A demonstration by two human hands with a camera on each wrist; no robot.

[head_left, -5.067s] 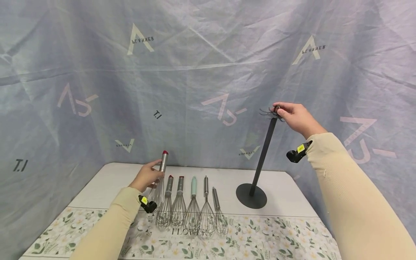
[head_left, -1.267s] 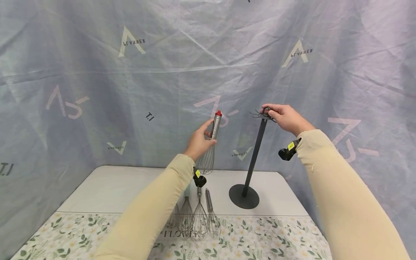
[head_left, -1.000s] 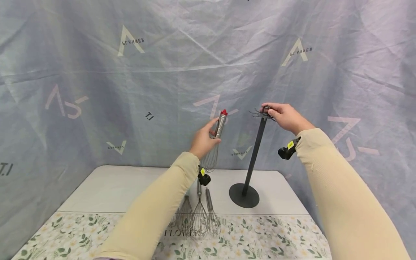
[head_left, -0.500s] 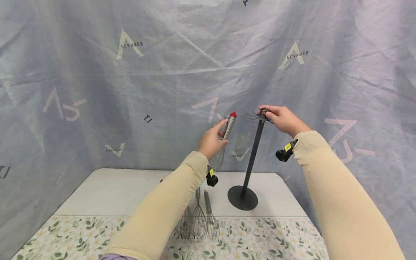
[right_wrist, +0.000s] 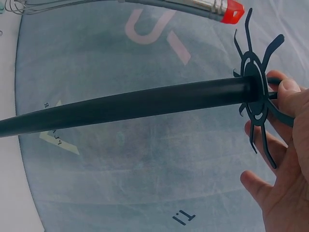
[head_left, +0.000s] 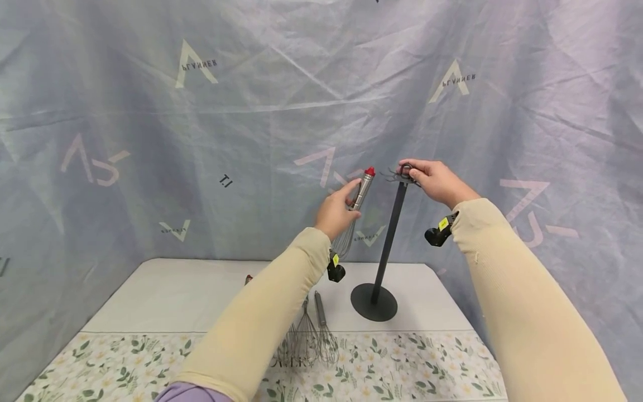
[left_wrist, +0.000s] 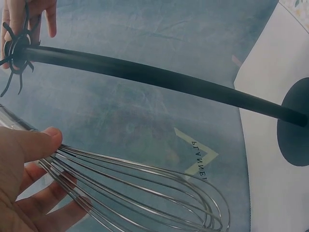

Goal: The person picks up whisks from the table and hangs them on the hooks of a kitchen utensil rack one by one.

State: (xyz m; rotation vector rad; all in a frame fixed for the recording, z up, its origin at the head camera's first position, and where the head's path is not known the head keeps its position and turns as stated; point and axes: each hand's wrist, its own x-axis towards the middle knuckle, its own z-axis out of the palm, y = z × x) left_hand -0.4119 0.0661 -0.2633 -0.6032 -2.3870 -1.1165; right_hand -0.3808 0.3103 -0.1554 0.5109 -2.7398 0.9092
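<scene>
My left hand (head_left: pixel 336 215) grips a metal whisk (head_left: pixel 363 192) with a red handle tip, held in the air, wires hanging down. In the left wrist view, thumb and fingers pinch the whisk (left_wrist: pixel 130 179) where handle meets wires. My right hand (head_left: pixel 439 181) pinches the ring on top of a black utensil stand (head_left: pixel 389 243), whose hooks fan out below the ring. In the right wrist view the red tip (right_wrist: pixel 233 11) is close to the hooks (right_wrist: pixel 248 38) but apart from them. The stand's round base (head_left: pixel 374 302) sits on the table.
On the table (head_left: pixel 166 290), several more whisks lie side by side, partly hidden by my left sleeve; the rightmost whisk (head_left: pixel 324 329) shows whole. A floral cloth (head_left: pixel 427 363) covers the table's front. A grey printed curtain (head_left: pixel 271 128) hangs behind.
My left hand has lifted the whisk from the far left of the row and carried it right and up, near the stand's hooks. The right hand has stayed on the stand's ring.
</scene>
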